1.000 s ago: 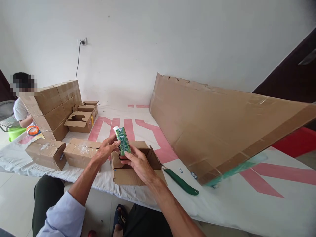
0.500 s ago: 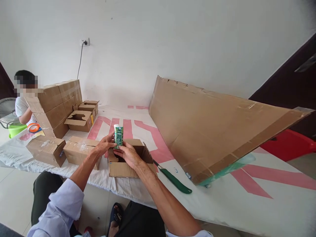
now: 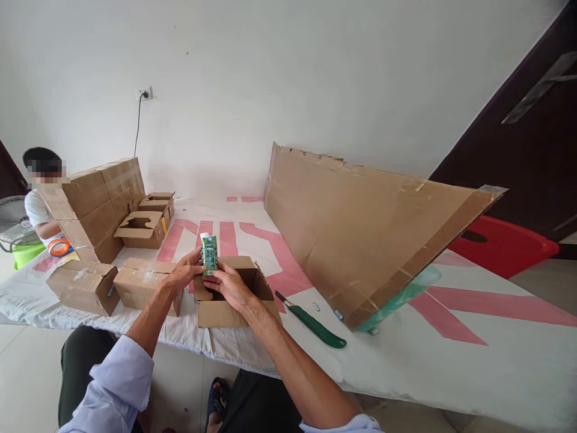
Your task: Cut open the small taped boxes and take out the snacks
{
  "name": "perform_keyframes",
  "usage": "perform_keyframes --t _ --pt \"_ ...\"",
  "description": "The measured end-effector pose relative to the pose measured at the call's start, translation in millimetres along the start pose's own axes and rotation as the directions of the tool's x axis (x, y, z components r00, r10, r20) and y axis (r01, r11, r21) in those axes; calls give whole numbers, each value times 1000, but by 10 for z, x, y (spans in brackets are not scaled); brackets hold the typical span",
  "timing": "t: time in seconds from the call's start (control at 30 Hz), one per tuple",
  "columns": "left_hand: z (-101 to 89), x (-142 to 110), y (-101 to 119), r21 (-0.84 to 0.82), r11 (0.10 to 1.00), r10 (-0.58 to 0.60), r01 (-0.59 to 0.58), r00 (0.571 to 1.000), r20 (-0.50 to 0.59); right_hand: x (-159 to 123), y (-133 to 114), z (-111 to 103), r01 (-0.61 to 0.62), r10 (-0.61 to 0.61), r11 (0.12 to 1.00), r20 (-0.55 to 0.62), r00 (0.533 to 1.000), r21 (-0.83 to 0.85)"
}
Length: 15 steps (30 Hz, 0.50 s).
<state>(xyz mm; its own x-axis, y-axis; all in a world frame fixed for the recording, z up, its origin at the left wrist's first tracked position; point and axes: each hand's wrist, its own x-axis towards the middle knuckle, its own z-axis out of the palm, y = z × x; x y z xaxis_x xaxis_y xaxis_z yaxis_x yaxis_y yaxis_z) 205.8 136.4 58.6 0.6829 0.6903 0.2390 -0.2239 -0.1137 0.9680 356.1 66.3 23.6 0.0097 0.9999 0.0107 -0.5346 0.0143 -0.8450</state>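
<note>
A green printed drink carton with a white top stands upright between my hands, its printed side facing me. My left hand grips it from the left side. My right hand holds it low on the right, with fingers closed near its base. Just beneath is an open cardboard box with its flaps up; my right forearm and hand hide part of its inside. A knife with a green handle lies on the cloth to the right of this box.
Two taped boxes sit at left along the table edge. Behind them are stacked boxes and open boxes. A large cardboard sheet leans at right. A person is at far left, near an orange tape roll.
The camera view has shifted slightly, so the scene sits a little differently. Both hands keep hold of the carton above the open box, with its printed side turned slightly.
</note>
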Motion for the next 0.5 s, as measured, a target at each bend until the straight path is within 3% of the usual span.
perform_keyframes --t 0.5 --pt "-28 -4 -65 15 999 42 -42 999 34 -34 33 0 51 -52 998 -19 998 -27"
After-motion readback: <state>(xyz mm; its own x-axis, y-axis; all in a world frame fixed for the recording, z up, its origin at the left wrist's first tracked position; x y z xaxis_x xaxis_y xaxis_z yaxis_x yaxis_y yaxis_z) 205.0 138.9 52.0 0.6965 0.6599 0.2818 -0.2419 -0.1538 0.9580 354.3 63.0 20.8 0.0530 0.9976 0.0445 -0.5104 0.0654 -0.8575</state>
